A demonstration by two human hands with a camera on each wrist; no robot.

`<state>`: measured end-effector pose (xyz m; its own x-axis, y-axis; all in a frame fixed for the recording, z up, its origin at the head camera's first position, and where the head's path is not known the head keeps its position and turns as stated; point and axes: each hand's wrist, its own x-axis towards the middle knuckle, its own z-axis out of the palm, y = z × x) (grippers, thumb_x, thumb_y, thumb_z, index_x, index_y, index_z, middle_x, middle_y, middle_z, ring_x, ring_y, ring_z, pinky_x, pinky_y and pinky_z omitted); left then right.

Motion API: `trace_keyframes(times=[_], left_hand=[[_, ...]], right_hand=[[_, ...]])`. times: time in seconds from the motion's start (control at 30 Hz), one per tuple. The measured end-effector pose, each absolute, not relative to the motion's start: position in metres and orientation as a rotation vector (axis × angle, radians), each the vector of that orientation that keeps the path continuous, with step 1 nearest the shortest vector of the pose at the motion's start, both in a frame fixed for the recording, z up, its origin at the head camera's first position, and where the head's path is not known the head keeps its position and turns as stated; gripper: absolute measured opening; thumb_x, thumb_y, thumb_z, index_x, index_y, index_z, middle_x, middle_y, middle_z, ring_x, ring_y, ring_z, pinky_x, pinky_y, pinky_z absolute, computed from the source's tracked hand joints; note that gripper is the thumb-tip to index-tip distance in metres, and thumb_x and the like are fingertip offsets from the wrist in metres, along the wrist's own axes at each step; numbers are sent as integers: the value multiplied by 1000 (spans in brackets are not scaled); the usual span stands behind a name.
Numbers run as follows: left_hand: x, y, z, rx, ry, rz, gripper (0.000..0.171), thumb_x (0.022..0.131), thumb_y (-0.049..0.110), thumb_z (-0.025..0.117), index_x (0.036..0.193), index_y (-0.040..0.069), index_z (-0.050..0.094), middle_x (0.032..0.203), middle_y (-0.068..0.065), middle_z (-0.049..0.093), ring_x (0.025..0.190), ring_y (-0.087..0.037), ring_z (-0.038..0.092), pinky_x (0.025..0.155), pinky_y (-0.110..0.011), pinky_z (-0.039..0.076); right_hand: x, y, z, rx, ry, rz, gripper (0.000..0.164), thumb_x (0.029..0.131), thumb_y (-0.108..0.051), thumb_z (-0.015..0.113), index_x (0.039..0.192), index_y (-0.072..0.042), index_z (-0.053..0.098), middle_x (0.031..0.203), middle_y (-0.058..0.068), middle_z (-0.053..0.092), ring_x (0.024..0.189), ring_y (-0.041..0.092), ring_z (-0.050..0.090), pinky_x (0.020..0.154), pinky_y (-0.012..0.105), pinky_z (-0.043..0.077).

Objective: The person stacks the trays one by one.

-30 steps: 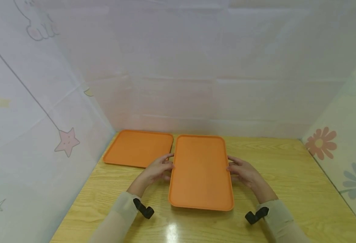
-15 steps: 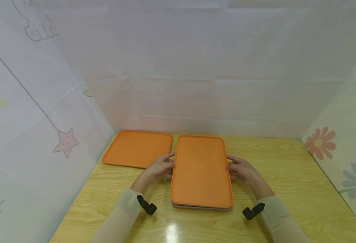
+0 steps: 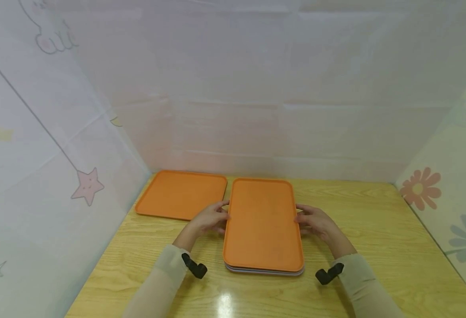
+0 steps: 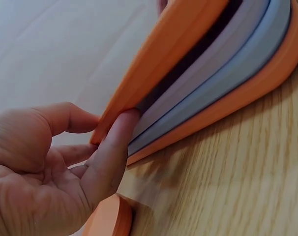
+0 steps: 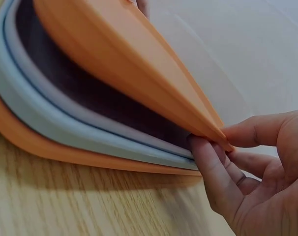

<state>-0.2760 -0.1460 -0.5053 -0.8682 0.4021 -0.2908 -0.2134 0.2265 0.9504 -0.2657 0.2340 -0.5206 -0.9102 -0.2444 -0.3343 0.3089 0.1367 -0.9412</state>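
An orange tray (image 3: 262, 225) lies level between both hands, its long sides pointing away from me. My left hand (image 3: 209, 218) pinches its left rim, thumb beneath or against the edge. The right hand (image 3: 318, 223) pinches the opposite rim in the same way. In the left wrist view a narrow dark gap separates this tray from a lavender tray (image 4: 223, 49). Below that come a blue-grey tray (image 4: 237, 73) and another orange tray (image 4: 247, 101) resting on the wood. The right wrist view shows the same layers, with the blue-grey rim (image 5: 65, 130) facing me.
Another orange tray (image 3: 181, 194) lies sideways at the back left, close to the left hand. The wooden table (image 3: 376, 247) extends to both sides. Patterned sheets (image 3: 233, 110) wall it in behind, left and right.
The held orange tray has come down toward the stack, and the lavender rim beneath now shows at its front edge. Both hands have moved down with it, still holding its sides.
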Motion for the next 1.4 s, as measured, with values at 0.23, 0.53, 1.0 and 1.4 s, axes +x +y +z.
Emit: trace_keyframes(times=[0.23, 0.53, 1.0, 1.4], left_hand=[[-275, -142, -503, 155, 2081, 1636, 68, 99, 4, 60, 159, 8, 29, 115, -19, 56, 91, -25, 65, 71, -45, 62], [-275, -139, -501, 153, 2113, 1586, 70, 99, 3, 61, 160, 4, 27, 116, -20, 56, 91, -25, 65, 70, -44, 62], [-268, -154, -490, 171, 2169, 1534, 63, 100, 8, 59, 156, -2, 31, 123, -25, 53, 103, -40, 64, 74, -51, 61], [-274, -217, -473, 152, 2514, 1364, 50, 104, 18, 57, 148, 0, 44, 126, -22, 56, 108, -43, 62, 84, -52, 59]], right_hand=[[-267, 235, -519, 47, 2089, -1766, 71, 95, -6, 68, 156, 0, 33, 119, 19, 65, 93, 21, 71, 80, 38, 61], [-266, 233, -519, -6, 2149, -1726, 70, 95, -6, 68, 154, 7, 33, 115, 20, 65, 89, 19, 70, 79, 39, 61], [-265, 233, -526, 7, 2136, -1717, 72, 93, -5, 69, 155, 5, 32, 137, 34, 52, 95, 24, 70, 82, 42, 60], [-263, 231, -527, 68, 2110, -1733, 71, 94, -7, 69, 155, 4, 33, 145, 34, 46, 98, 23, 70, 81, 40, 60]])
